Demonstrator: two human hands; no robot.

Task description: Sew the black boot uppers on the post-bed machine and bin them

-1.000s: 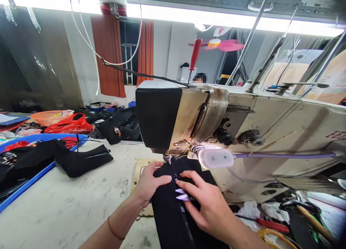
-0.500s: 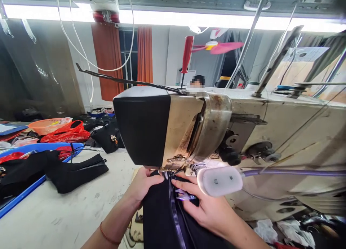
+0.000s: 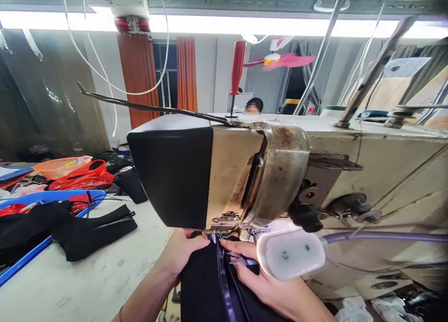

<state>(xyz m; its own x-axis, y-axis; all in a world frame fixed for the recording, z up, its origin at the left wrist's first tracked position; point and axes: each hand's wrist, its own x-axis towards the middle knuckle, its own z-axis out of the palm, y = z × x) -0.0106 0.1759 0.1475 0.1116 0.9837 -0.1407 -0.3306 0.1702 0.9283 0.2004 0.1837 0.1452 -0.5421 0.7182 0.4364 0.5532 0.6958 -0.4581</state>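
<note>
Black fabric (image 3: 199, 284) lies under the needle area of a sewing machine (image 3: 229, 172), with a shiny dark strip (image 3: 224, 284) running lengthwise along it. My left hand (image 3: 180, 256) grips the fabric's left side close to the presser foot, thumb on top and the other fingers partly hidden. On the right, my right hand (image 3: 262, 270) rests on the cloth, its index finger stretched toward the foot. A pair of thread snips (image 3: 241, 260) is tucked in that hand, blades pointing left. The machine head hides the needle, and a white lamp (image 3: 292, 254) covers part of my right hand.
To the left, a blue tray (image 3: 26, 255) holds black pieces (image 3: 87, 228) that spill over its rim onto the table (image 3: 91, 284). Behind it are an orange basket (image 3: 52, 168) and a red bag (image 3: 87, 175). A person (image 3: 254, 106) sits beyond the machine.
The view has shifted slightly, so the machine head looks larger and lower. Both hands keep their places on the fabric by the foot, and the snips stay in the right hand.
</note>
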